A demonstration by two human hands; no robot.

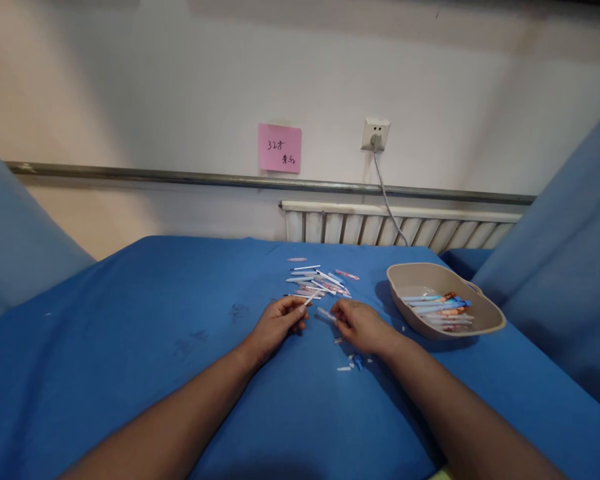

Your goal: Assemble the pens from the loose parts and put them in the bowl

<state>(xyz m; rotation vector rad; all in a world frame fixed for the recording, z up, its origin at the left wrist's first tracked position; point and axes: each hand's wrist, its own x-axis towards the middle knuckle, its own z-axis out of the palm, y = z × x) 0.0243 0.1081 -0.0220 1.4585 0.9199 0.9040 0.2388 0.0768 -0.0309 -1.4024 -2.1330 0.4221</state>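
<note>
My left hand (283,319) is closed, pinching a thin white pen refill (311,298) that slants up to the right. Just beside it, my right hand (360,323) is closed on a pale, see-through pen barrel (326,314), its end pointing left toward the other hand. The two pieces are apart. Beyond my hands lies a loose pile of pen parts (325,281), white refills and clear or pinkish barrels. Below my right hand are small white bits (344,369) and a little blue pen part (358,362).
A tan plastic basin (490,321) at the right holds several assembled-looking pens (437,307). Blue cloth (130,347) covers the table. Behind it are a radiator (345,227), a metal rail (200,178), a pink note (280,148) and a socket (376,133) with a cord. Blue curtains hang at both sides.
</note>
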